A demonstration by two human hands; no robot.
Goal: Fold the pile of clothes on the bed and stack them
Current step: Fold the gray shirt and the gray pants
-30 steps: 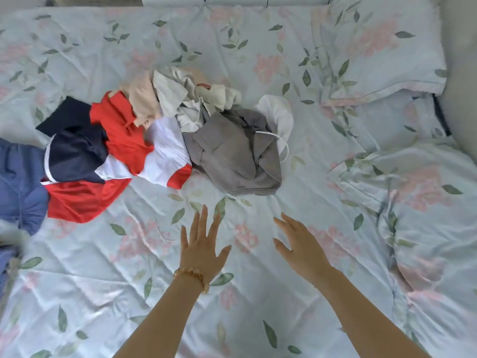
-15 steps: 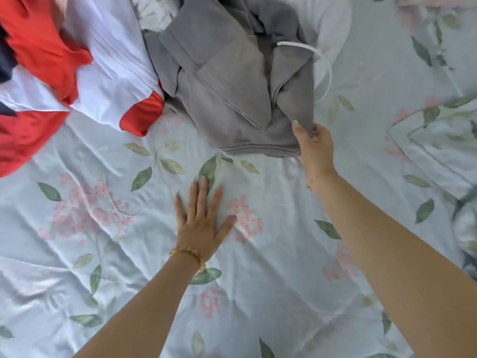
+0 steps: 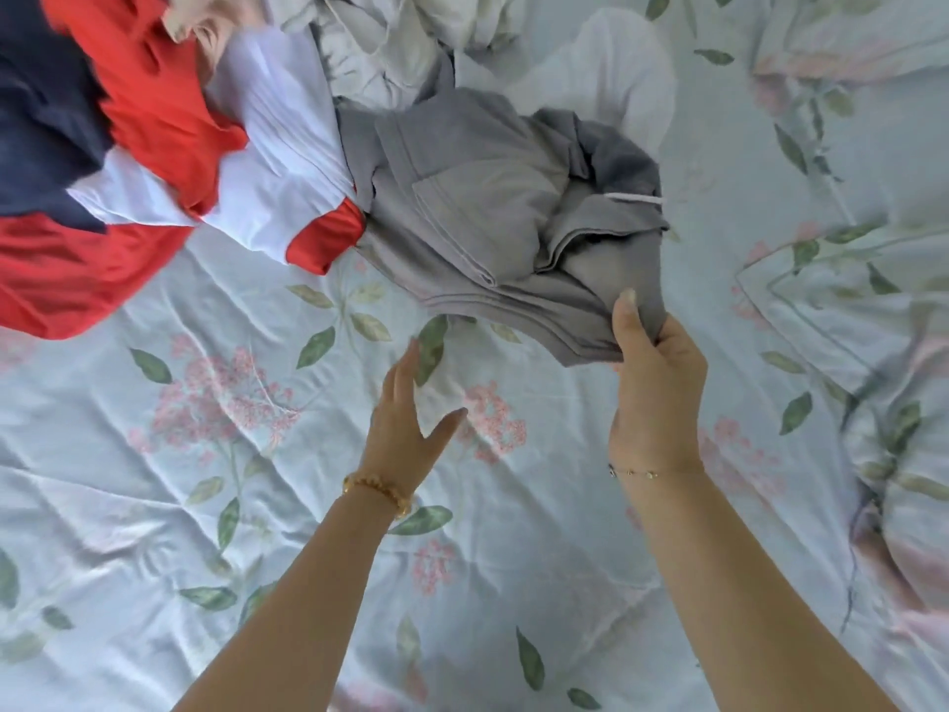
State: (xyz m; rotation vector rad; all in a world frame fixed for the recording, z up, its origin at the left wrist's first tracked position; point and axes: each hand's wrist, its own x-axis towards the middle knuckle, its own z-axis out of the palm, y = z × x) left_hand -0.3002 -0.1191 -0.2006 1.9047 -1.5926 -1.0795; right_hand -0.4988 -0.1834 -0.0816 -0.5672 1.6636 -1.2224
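A crumpled grey garment lies at the near edge of the clothes pile on the bed. My right hand grips its lower right corner, thumb on top, and lifts that corner off the sheet. My left hand hovers just above the sheet, a little left of the garment's hem, fingers straight and holding nothing. To the left lies a red, white and navy garment. Pale cream and white clothes are bunched behind the grey one.
The bed has a pale blue sheet with pink flowers and green leaves. A rumpled quilt in the same print lies along the right side, with a pillow at the top right.
My right hand closed on the grey garment's corner and pulled it toward me, bunching the cloth. My left hand lifted off the sheet and turned on edge. The view shifted slightly back.
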